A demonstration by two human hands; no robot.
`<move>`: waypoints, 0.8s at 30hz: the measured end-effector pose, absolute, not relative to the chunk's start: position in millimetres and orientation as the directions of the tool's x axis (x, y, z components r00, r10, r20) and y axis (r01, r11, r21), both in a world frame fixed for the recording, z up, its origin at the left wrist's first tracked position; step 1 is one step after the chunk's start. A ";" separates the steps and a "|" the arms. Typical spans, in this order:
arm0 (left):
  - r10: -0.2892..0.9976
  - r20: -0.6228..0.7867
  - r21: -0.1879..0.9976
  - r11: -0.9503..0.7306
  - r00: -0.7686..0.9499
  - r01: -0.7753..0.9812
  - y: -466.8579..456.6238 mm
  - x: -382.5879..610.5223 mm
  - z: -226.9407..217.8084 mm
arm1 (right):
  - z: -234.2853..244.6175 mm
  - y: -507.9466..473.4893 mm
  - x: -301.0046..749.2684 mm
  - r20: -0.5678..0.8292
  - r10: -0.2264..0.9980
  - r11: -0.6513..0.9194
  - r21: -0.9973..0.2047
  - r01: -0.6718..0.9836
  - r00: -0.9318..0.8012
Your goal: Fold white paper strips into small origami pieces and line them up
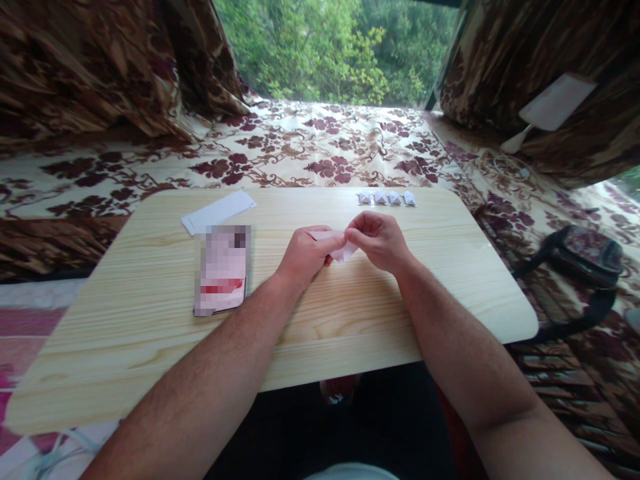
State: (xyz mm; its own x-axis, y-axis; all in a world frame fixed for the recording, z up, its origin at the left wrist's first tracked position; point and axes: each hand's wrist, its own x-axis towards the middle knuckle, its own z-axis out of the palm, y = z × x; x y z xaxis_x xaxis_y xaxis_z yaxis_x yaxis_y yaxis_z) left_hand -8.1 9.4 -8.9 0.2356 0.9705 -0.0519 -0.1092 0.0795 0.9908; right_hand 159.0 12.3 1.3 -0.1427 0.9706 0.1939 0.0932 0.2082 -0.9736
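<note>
Both hands meet over the middle of a light wooden table [150,347]. My left hand [305,253] and my right hand [380,240] pinch a small piece of white paper [343,248] between closed fingers, just above the tabletop. The paper is partly folded and mostly hidden by the fingers. Several small folded white paper pieces [387,198] lie in a row at the table's far edge, beyond my right hand.
A phone [223,270] lies flat left of my hands, with white paper strips [219,211] behind it. A floral cloth [300,147] covers the surface beyond the table. A black object [585,267] sits to the right, and floral curtains frame a window.
</note>
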 end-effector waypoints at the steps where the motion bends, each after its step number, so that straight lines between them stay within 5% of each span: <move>1: 0.971 -0.053 0.991 0.080 0.232 -0.108 9.2 -8.0 -8.8 | 1.4 12.3 159.0 0.194 0.970 0.208 -0.974 0.093 -0.144; 13: 0.978 -0.013 1.000 0.018 0.209 -0.023 4.7 -6.8 -7.2 | 0.8 12.6 158.7 0.182 0.971 0.196 -0.977 0.081 -0.154; 19: 0.999 0.051 0.999 -0.051 0.011 -0.001 6.0 -4.6 -8.6 | 0.3 14.6 153.9 0.093 0.996 0.094 -0.994 -0.063 0.013; 24: 0.987 0.115 0.989 -0.125 -0.113 -0.084 10.2 -4.4 -10.7 | -1.5 12.0 150.9 -0.078 0.974 -0.105 -0.987 -0.120 -0.211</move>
State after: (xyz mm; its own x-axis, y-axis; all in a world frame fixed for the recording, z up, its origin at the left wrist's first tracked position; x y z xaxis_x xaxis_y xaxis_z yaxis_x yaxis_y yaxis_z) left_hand -4.4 10.2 -10.7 -0.1131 0.9869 0.1151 -0.0841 -0.1250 0.9886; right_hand 150.9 12.0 -1.5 -0.2109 0.9744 -0.0784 -0.1203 -0.1055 -0.9871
